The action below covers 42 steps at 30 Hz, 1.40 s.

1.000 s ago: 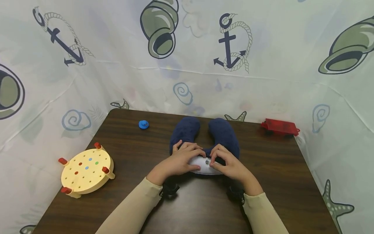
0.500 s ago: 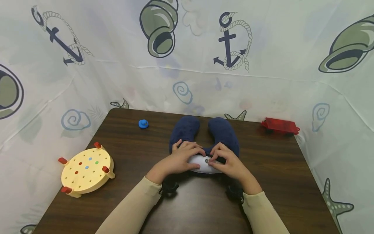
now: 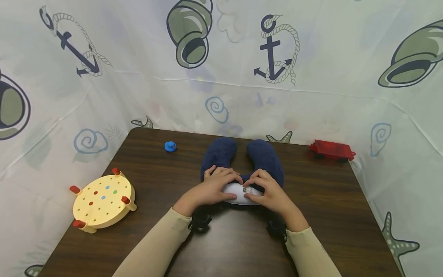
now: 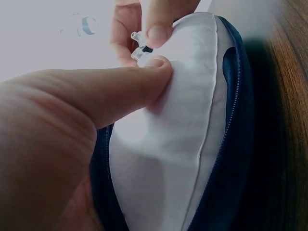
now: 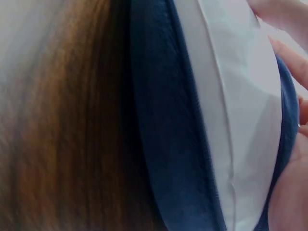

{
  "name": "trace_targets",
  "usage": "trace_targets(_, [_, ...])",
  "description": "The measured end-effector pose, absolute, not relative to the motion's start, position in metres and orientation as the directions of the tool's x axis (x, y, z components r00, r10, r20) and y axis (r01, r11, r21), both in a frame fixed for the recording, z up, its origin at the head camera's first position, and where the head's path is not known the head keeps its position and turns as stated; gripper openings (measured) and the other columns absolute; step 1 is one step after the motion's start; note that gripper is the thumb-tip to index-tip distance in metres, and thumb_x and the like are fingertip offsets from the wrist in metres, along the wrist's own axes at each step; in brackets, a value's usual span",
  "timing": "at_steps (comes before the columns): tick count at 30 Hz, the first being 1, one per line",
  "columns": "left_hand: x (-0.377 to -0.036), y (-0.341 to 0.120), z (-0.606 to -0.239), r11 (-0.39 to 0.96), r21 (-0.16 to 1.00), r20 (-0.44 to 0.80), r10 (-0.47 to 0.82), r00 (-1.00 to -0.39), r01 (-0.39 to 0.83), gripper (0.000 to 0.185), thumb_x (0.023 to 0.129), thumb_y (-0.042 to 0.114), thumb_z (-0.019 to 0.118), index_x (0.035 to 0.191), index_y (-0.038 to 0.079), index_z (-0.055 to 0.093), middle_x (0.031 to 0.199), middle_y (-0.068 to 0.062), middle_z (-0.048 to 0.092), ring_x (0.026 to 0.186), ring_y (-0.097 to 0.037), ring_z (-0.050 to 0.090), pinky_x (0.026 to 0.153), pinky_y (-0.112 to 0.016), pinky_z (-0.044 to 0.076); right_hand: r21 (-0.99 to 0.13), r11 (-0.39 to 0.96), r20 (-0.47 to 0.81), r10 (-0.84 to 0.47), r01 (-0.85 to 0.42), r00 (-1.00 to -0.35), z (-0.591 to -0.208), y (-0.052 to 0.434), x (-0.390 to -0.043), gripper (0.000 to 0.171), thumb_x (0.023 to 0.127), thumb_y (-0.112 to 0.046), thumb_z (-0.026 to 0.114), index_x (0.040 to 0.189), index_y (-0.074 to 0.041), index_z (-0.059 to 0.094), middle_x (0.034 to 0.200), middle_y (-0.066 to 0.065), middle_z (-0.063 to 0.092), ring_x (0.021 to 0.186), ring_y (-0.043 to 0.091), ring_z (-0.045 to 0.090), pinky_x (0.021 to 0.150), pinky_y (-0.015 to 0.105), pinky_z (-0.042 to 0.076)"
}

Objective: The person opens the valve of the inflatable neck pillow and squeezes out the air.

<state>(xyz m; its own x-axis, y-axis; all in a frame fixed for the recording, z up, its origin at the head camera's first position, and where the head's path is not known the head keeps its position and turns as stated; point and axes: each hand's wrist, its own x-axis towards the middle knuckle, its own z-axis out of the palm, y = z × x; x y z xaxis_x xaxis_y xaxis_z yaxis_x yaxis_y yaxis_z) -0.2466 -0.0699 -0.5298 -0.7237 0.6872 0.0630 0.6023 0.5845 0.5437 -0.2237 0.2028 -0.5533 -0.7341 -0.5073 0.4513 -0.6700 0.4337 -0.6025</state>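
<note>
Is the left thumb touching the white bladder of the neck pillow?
Touching. The left wrist view shows the left hand thumb tip pressed into the white bladder, denting it beside the clear valve.

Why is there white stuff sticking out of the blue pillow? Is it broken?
Probably not broken. The blue neck pillow has its cover unzipped, so the white inner bladder bulges out of the opening. Both hands rest on it, fingers pinching its small clear valve.

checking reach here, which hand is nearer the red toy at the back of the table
Right. The right hand rests on the pillow, on the side toward the red toy; the left hand lies on the pillow's far side from it.
</note>
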Motion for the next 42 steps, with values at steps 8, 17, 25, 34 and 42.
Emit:
trace_targets(8, [-0.249,-0.070,-0.531,0.576,0.546,0.076,0.689,-0.721,0.608,0.041,0.098,0.042,0.083,0.134,0.036,0.066,0.152,0.012,0.060,0.148,-0.022,0.044,0.126,-0.070,0.007,-0.605,0.438,0.510,-0.428,-0.665,-0.746,-0.559,0.195,-0.222,0.021,0.084,-0.012,0.095,0.100,-0.020,0.084,0.105,-0.006,0.071,0.103,0.013,0.058,0.092,0.028,0.048])
trace_targets(17, [-0.249,-0.071,-0.531,0.573,0.547,0.077,0.692,-0.718,0.611,0.037,0.099,0.039,0.082,0.132,0.037,0.065,0.154,0.009,0.060,0.148,-0.024,0.044,0.126,-0.072,0.008,-0.555,0.430,0.576,-0.419,-0.712,-0.702,-0.561,0.195,-0.223,0.023,0.082,-0.008,0.097,0.097,-0.016,0.082,0.100,-0.005,0.077,0.098,0.013,0.069,0.094,0.021,0.053])
trace_targets(25, [-0.252,-0.074,-0.533,0.551,0.563,0.093,0.698,-0.710,0.616,0.035,0.097,0.036,0.084,0.127,0.036,0.065,0.158,0.006,0.058,0.148,-0.024,0.043,0.126,-0.071,0.006,-0.492,0.470,0.551,-0.483,-0.733,-0.680,-0.558,0.195,-0.226,0.021,0.086,-0.013,0.095,0.103,-0.016,0.083,0.104,-0.004,0.076,0.101,0.013,0.065,0.091,0.025,0.051])
trace_targets(34, [-0.251,-0.073,-0.536,0.555,0.581,0.090,0.683,-0.725,0.595,0.033,0.098,0.035,0.083,0.126,0.035,0.065,0.157,0.006,0.060,0.149,-0.025,0.043,0.125,-0.071,0.006,-0.441,0.467,0.615,-0.464,-0.766,-0.637,-0.562,0.184,-0.225,0.018,0.084,-0.004,0.088,0.095,-0.013,0.078,0.099,-0.003,0.071,0.094,0.013,0.056,0.088,0.027,0.047])
trace_targets(42, [-0.251,-0.073,-0.536,0.539,0.613,0.077,0.688,-0.722,0.578,0.033,0.100,0.037,0.081,0.128,0.035,0.065,0.158,0.004,0.060,0.150,-0.026,0.044,0.126,-0.071,0.008,-0.374,0.498,0.653,-0.457,-0.782,-0.604,-0.560,0.183,-0.222,0.018,0.084,-0.005,0.087,0.097,-0.012,0.076,0.098,0.000,0.065,0.092,0.017,0.050,0.085,0.026,0.042])
